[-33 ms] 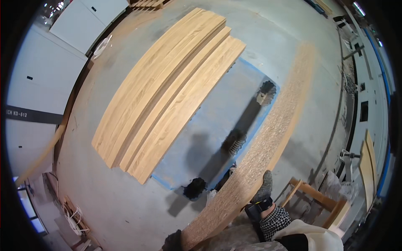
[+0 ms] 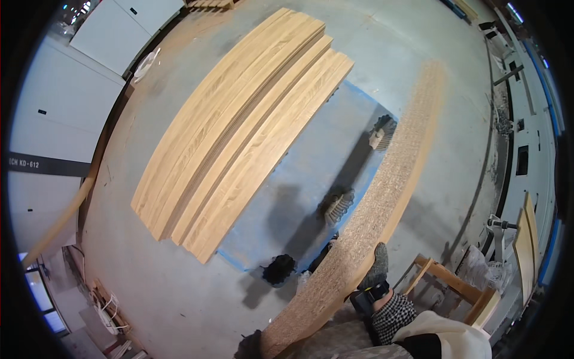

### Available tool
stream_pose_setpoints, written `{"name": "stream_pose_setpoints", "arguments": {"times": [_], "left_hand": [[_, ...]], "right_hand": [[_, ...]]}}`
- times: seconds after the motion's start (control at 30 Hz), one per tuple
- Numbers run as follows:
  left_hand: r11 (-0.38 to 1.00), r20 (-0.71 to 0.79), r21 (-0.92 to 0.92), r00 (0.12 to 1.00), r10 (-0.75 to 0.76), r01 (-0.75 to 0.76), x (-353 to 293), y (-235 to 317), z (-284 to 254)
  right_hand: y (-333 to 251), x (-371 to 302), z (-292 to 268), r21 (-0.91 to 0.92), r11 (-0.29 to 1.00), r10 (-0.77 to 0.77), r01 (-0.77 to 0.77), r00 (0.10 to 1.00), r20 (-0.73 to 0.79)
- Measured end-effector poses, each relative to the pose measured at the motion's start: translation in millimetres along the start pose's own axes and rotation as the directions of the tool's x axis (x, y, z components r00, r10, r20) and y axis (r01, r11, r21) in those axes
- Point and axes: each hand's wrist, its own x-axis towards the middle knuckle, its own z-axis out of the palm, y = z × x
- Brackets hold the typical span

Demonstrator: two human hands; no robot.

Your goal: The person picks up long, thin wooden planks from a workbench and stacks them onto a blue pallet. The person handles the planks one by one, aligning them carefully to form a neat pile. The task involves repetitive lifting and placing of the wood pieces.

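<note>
Grey floor [image 2: 149, 287], held board [image 2: 366, 227] slightly nearer stack [image 2: 221, 113]

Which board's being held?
The speckled board, left hand at its near end, right hand along its right edge; the others lie stacked leftward, smooth wood-grain faces up.

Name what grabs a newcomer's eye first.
The broad stack of pale wood-grain boards left of centre stands out first, overlapping a grey, blue-edged rectangular surface. Next is the long, speckled tan board slanting toward upper right, the dark-gloved left hand at its near end, the grey-gloved right hand against its side.
</note>
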Motion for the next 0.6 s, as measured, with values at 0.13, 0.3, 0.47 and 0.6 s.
{"name": "stream_pose_setpoints", "arguments": {"times": [0.13, 0.3, 0.47, 0.6], "left_hand": [[0.997, 0.001, 0.004, 0.997, -0.074, 0.074, 32.9, 17.6, 9.4], [0.941, 0.095, -0.322, 0.993, -0.075, 0.102, 138.2, 20.5, -3.3], [0.918, 0.141, -0.396, 0.988, 0.064, -0.002, 251.0, -31.7, -2.8], [0.872, 0.127, -0.471, 0.968, 0.217, -0.134, 324.5, -48.9, -23.5]], "right_hand": [[-4.7, 52.7, 11.4, -0.093, 0.991, 0.092, -0.1, 0.992, -0.087], [-4.3, 156.4, 0.6, -0.138, 0.978, 0.148, -0.154, 0.988, -0.05], [8.0, 273.9, -42.4, -0.357, 0.933, -0.005, -0.035, 0.994, -0.11], [14.5, 320.5, -23.1, -0.283, 0.953, 0.056, -0.112, 0.979, -0.198]]}}
